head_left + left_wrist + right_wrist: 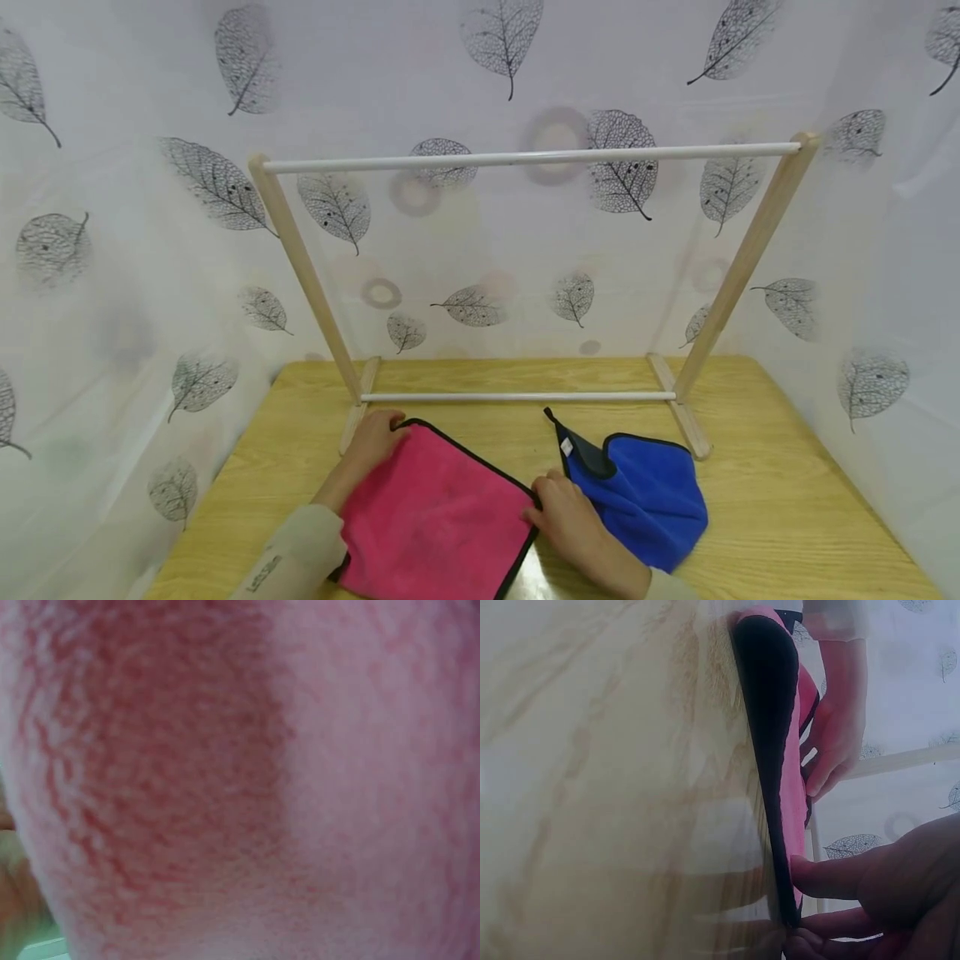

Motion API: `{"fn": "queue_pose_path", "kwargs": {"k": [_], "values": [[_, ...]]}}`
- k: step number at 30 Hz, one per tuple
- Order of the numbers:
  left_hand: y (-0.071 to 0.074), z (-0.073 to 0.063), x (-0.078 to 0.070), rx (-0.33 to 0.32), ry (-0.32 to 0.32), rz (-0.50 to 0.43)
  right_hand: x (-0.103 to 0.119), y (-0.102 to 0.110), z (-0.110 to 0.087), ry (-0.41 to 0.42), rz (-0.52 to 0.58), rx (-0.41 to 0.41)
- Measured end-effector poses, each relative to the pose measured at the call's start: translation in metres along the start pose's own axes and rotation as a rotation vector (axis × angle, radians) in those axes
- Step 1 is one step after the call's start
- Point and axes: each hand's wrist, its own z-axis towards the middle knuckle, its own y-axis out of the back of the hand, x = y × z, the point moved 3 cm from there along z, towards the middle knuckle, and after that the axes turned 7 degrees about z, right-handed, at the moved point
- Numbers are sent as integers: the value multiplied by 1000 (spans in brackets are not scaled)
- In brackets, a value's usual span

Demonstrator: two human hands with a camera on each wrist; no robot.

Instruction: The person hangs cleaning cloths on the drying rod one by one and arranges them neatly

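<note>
A pink towel [442, 517] with black edging lies on the table, its surface slightly rumpled. At its upper left corner my left hand [375, 442] pinches the black edge. My right hand [573, 521] grips the right corner between thumb and fingers; the right wrist view shows the thumb on the pink face [793, 817] and fingers at the black edge. Pink pile of the towel [187, 765] fills nearly all of the left wrist view, hiding the left fingers there. Beside my right hand lies a blue towel [652, 500], its dark-backed corner folded over, showing a white tag [566, 447].
Behind the towels stands a rack with wooden posts [307, 275], a white top bar [525, 157] and a white lower bar [517, 397]. Its feet [686, 421] rest on the wooden table [795, 500]. Leaf-patterned curtains [135, 317] surround the table's back and sides.
</note>
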Motion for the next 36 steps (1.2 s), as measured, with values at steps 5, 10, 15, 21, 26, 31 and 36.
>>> {"fn": "queue_pose_path", "kwargs": {"k": [5,10,15,21,26,31,36], "values": [[-2,1,0,-22,-3,-15,0,0,1,4,9,2],[-1,0,-3,-39,-7,-47,-1,0,2,0,30,32],[2,-1,-6,-61,-14,-65,-1,2,4,-4,60,47],[9,-5,-11,-63,5,-96,0,6,5,5,124,47],[18,-11,-12,-59,35,-126,1,8,4,3,203,41],[31,-14,-13,-74,58,-147,4,16,4,4,258,-6],[43,-19,-15,-79,52,-169,4,24,5,-30,312,-33]]}}
